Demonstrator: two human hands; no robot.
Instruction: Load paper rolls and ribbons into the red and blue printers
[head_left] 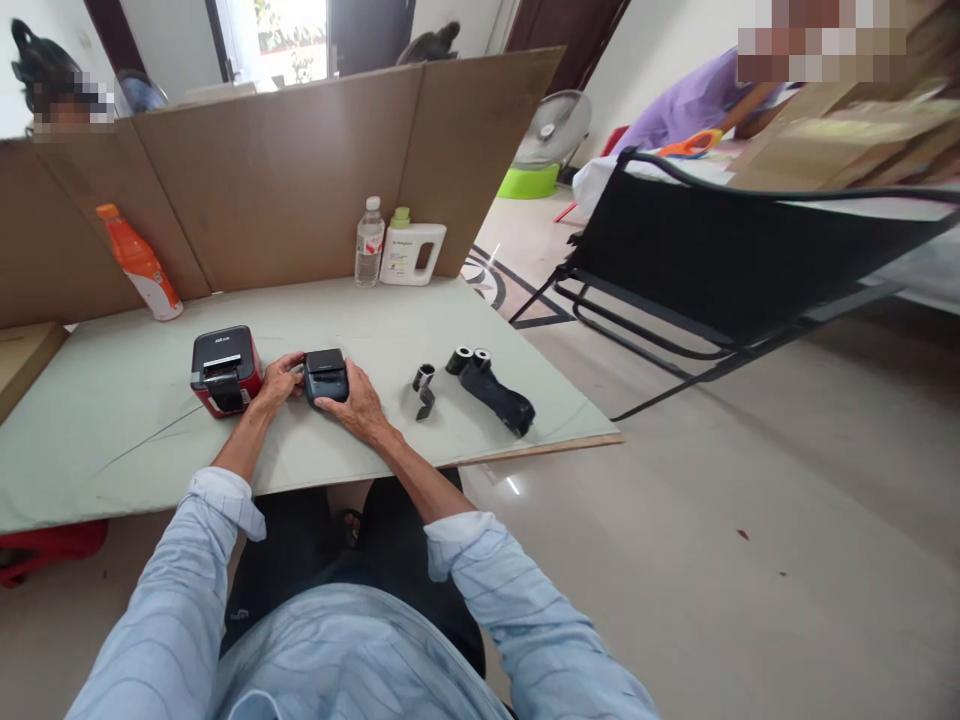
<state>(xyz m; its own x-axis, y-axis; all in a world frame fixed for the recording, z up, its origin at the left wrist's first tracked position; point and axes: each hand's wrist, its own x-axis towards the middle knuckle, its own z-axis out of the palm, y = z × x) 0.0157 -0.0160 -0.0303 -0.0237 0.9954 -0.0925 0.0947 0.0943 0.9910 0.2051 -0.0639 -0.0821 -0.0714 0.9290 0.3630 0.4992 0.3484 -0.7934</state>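
Note:
A small black portable printer (326, 378) sits on the table between my two hands. My right hand (364, 405) is closed around its right side, with the thumb along the front edge. At its left side is my left hand (281, 381), fingers bent and fingertips against the casing. Just left of that hand stands a larger red and black label printer (226, 370), a dark strip hanging from its front slot. To the right lie a small dark roll (424, 376) with a loose tail, two black rolls with white cores (460, 360), and a black fabric strap (499, 398).
A cardboard screen (285, 170) runs along the table's back. Before it stand an orange bottle (140, 265), a water bottle (370, 245) and a white jug (412, 252). A black folding chair (720, 260) is at right, with a person in purple (679, 100) beyond.

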